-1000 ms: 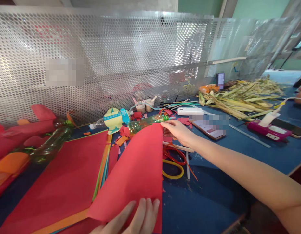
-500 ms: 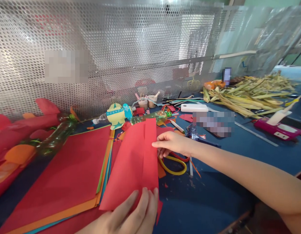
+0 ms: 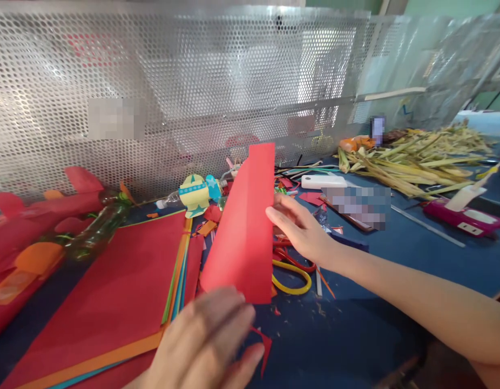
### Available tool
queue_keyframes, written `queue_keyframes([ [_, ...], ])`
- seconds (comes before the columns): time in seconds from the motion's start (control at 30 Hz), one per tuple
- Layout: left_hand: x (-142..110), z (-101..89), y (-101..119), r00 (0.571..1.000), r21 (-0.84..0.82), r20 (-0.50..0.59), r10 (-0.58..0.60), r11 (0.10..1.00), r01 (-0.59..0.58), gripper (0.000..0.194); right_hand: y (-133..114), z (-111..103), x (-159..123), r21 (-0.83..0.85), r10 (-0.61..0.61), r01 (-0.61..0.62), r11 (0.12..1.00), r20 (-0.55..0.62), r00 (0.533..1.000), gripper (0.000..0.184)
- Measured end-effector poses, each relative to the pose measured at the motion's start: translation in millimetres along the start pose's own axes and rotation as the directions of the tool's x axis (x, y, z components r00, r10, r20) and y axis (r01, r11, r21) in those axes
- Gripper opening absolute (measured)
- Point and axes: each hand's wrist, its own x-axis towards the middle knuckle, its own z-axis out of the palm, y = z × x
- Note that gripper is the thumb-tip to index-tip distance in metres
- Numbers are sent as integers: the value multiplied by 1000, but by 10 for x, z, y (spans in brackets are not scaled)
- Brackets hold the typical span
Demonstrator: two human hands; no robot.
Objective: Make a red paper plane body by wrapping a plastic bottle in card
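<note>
A folded sheet of red paper stands raised over the table, with a narrow straight flap along its right side. My right hand pinches that side's edge, thumb on the near face and the other fingers behind. At the sheet's lower left corner is my left hand, blurred, its thumb apart from the curved fingers; whether it touches the paper is hard to see. Partly behind the paper lie scissors with a yellow handle. A small red scrap lies beside my left thumb.
Coloured sheets are stacked at left, beside red paper models and a green bottle. A decorated bottle lies behind. To the right are a phone, a purple power strip and dried leaves. A perforated screen backs the table.
The red paper has risen and tilted more upright, carried by my right hand. My left hand, which lay flat on its lower edge, has shifted and loosened from it.
</note>
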Motion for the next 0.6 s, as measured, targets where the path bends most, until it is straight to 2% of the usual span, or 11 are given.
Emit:
queue_keyframes([
  [0.03,54,-15,-34,989,-66,-22,-149,987,148,51,-41,25,-50,4,-63,63,998,55,996,12],
  [0.1,130,-29,-91,942,-241,33,-333,913,331,66,-116,73,-148,-36,-142,154,987,224,964,19],
  [0.2,170,-25,-144,908,-497,142,-394,765,409,63,-199,117,-237,-225,-187,311,923,445,876,30],
  [0.27,179,-12,-168,879,-596,162,-449,666,449,62,-230,126,-248,-330,-186,391,859,512,839,35],
  [0.33,204,-2,-189,820,-670,179,-544,543,507,60,-238,125,-236,-398,-183,435,808,533,826,36],
  [0.4,255,-3,-210,748,-751,220,-626,381,539,56,-216,113,-210,-443,-189,444,779,510,839,35],
  [0.47,324,-16,-230,691,-814,288,-663,210,541,54,-161,76,-166,-473,-195,394,788,415,889,40],
  [0.53,388,-37,-250,657,-850,337,-674,83,521,55,-76,4,-97,-488,-156,259,833,240,958,54],
  [0.6,429,-53,-272,643,-876,356,-678,-2,483,53,16,-99,-8,-436,22,5,900,57,998,77],
])
